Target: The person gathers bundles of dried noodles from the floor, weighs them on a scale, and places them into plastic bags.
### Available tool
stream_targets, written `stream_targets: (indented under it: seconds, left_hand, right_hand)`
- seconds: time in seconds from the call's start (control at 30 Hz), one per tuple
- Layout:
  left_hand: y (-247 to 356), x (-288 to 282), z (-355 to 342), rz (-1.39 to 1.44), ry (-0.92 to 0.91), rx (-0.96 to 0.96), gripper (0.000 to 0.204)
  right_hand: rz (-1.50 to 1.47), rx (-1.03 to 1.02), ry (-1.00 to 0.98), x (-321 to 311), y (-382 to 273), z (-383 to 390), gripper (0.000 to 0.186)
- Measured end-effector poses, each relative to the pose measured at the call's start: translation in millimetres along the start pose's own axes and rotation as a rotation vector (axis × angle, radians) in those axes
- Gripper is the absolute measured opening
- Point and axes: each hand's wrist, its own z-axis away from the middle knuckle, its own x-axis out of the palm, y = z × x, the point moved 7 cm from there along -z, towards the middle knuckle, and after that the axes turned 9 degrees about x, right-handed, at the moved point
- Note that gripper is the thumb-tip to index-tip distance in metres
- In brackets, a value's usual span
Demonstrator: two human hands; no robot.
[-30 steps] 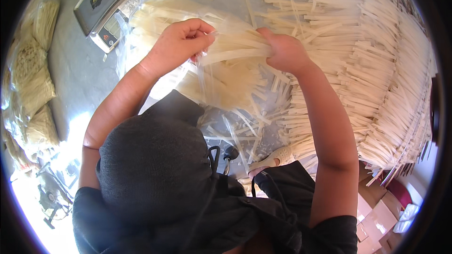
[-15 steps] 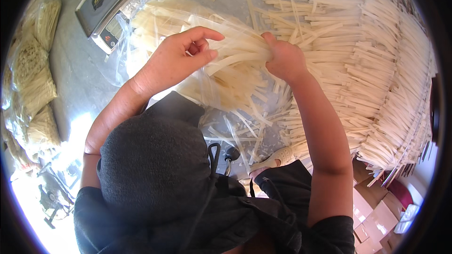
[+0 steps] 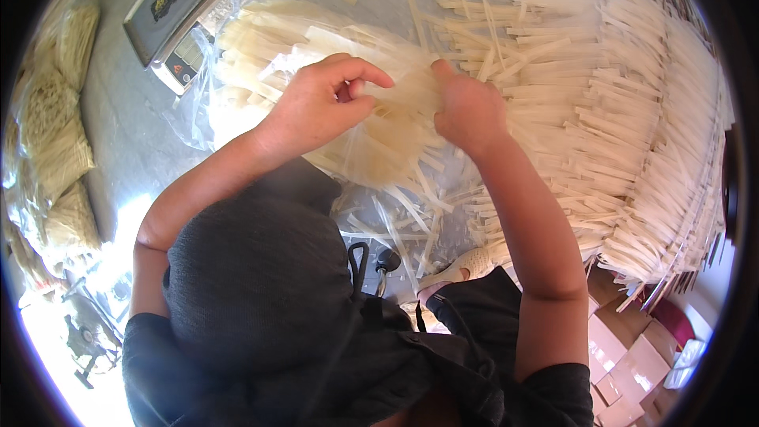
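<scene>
Pale, flat, brittle-looking strips, like wide dried noodles, lie in a loose heap (image 3: pixel 308 20) on clear plastic film in front of me. My right hand (image 3: pixel 472 109) is closed around the end of a bunch of strips (image 3: pixel 415 83), blurred by motion, which fans out toward the left. Close to the bunch's other side is my left hand (image 3: pixel 326 104), its forefinger and thumb curved apart and its other fingers curled in. I see nothing gripped in it. Clear plastic film (image 3: pixel 202 99) spreads beneath and left of the heap.
A scale (image 3: pixel 178 24) with a metal platform stands at the far left. Long rows of stacked strips (image 3: pixel 624 103) fill the right side. Bagged bundles (image 3: pixel 59 111) line the left edge. Cardboard boxes (image 3: pixel 640 364) sit at lower right, and loose strips (image 3: pixel 403 209) litter the floor.
My left hand has moved a little to the right and my right hand slightly left and down, so they are closer together. The held strips have shifted and are more blurred.
</scene>
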Motion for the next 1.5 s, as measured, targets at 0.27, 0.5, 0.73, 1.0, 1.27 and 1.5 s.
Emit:
stream_targets:
  seconds: [0.27, 0.5, 0.73, 1.0, 1.27, 1.5]
  left_hand:
    - [12, 3, -2, 0.003, 0.008, 0.1, 0.023]
    - [-34, -91, -27, -0.46, 0.259, 0.079, 0.025]
    - [-149, -183, -10, -0.12, 0.229, -0.338, 0.054]
    - [-134, -170, 28, -0.278, 0.193, -0.402, 0.062]
    - [-123, -173, 27, -0.142, 0.241, -0.385, 0.058]
    - [-146, -171, 42, 0.214, 0.405, -0.375, 0.064]
  right_hand:
    - [-0.171, -0.028, -0.18, 12, -37, -1, 0.045]
    - [-0.246, -0.248, 0.037, 25, -67, -9, 0.073]
    - [-0.349, -0.274, 0.006, 24, -45, -2, 0.078]
    - [-0.344, -0.268, 0.071, 33, -94, -10, 0.072]
    - [-1.05, -0.002, 0.062, 9, 83, 12, 0.062]
    - [-1.674, 0.372, 0.009, 80, 73, -9, 0.06]
